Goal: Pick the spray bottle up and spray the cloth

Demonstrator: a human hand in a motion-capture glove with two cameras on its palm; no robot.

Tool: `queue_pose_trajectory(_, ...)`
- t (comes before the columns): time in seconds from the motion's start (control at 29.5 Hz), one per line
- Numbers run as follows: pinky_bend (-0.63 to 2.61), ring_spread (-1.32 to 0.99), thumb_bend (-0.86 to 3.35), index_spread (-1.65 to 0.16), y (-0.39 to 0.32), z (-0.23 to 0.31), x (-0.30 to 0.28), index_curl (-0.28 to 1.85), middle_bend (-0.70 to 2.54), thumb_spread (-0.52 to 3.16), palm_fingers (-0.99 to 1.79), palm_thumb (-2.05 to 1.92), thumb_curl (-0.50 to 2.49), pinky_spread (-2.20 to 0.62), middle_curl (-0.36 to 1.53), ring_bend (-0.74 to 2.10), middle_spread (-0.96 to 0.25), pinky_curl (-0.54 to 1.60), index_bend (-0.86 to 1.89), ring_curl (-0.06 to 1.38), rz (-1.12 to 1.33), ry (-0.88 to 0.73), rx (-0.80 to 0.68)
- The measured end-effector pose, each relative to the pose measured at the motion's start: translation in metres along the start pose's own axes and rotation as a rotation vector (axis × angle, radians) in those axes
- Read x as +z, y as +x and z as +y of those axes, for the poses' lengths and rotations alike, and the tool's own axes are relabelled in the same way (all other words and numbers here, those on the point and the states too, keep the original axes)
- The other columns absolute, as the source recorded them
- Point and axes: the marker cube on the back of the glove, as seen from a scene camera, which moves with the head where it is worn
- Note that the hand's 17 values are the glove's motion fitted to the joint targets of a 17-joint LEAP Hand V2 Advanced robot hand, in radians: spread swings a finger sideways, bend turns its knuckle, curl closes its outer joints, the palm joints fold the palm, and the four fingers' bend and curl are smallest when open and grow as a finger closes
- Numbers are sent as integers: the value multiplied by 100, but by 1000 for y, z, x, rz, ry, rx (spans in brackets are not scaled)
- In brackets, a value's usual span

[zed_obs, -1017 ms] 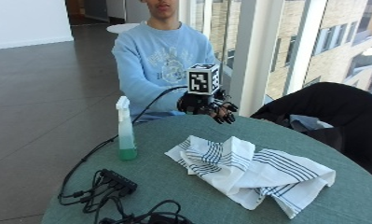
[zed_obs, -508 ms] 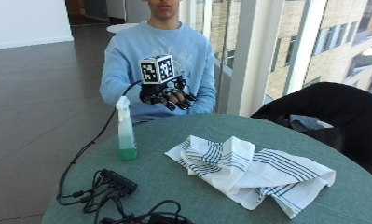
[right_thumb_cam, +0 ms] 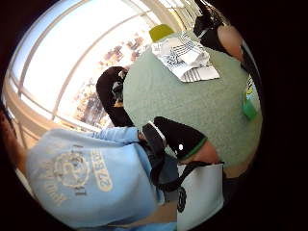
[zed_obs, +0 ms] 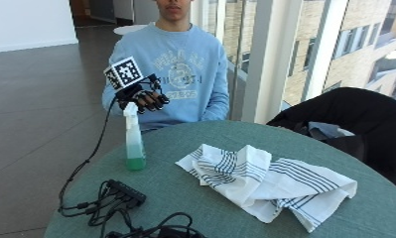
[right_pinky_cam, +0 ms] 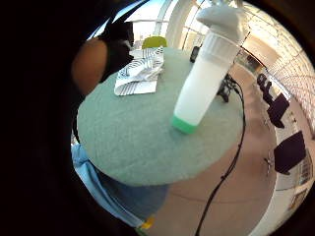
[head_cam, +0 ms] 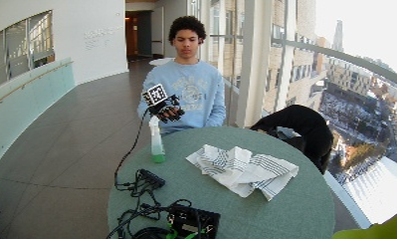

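gloved right hand [zed_obs: 143, 98] has moved above spray bottle [zed_obs: 134, 139].

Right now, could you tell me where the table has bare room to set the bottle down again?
Bare table lies between the bottle and the cloth, and along the person's edge behind the cloth. The near corner by the bottle is crowded with cables. The gloved hand hovers at the bottle's top.
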Motion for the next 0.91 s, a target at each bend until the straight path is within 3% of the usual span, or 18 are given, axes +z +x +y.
queue_pose_trajectory(0.41, 17, -7, -2, -37, 50, 17, -33, 29, 27, 102, 79, 55, 28, 19, 39, 33, -10, 30, 10, 33, -180, 335, 130)
queue_pose_trajectory(0.71, 20, -9, -2, -37, 86, 3, -14, 26, 29, 101, 79, 57, 28, 17, 40, 39, -10, 32, 8, 36, -360, 397, 300)
queue_pose_trajectory(0.91, 26, -8, -2, -39, 112, -9, 13, 22, 27, 101, 71, 57, 29, 17, 41, 42, -9, 34, 5, 38, -513, 347, 417)
